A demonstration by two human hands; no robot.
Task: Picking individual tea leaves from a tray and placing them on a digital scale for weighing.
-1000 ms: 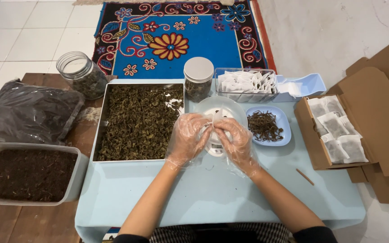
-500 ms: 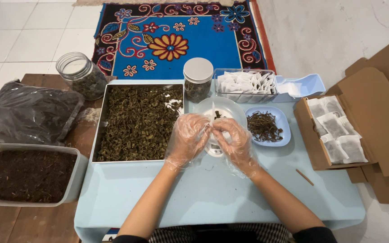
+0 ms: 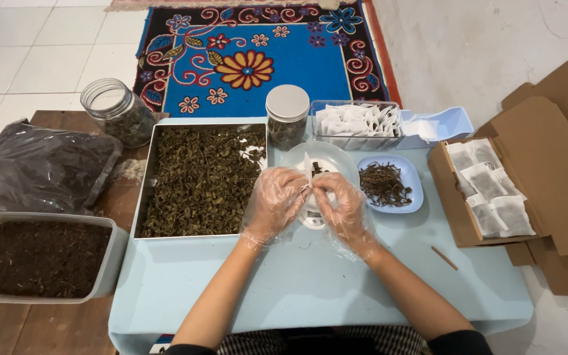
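Note:
Both my hands wear loose clear plastic gloves. My left hand (image 3: pixel 277 200) and my right hand (image 3: pixel 340 202) meet over a small white bowl (image 3: pixel 327 158) on a scale, each pinching a small white paper sachet (image 3: pixel 309 169) that stands upright between the fingertips, with dark leaf bits at its mouth. Left of my hands lies a metal tray of dried green leaves (image 3: pixel 202 179). To the right sits a light blue dish of dark brown strands (image 3: pixel 388 183).
A lidded jar (image 3: pixel 286 117), a clear box of empty white sachets (image 3: pixel 357 123) and a blue scoop (image 3: pixel 438 126) stand behind. A cardboard box of filled sachets (image 3: pixel 488 190) lies right. An open jar (image 3: pixel 112 112), black bag (image 3: pixel 37 164) and tub of dark crumbs (image 3: pixel 37 256) sit left.
My hands stay over the bowl with only slight finger movement on the sachet. Nothing else has shifted.

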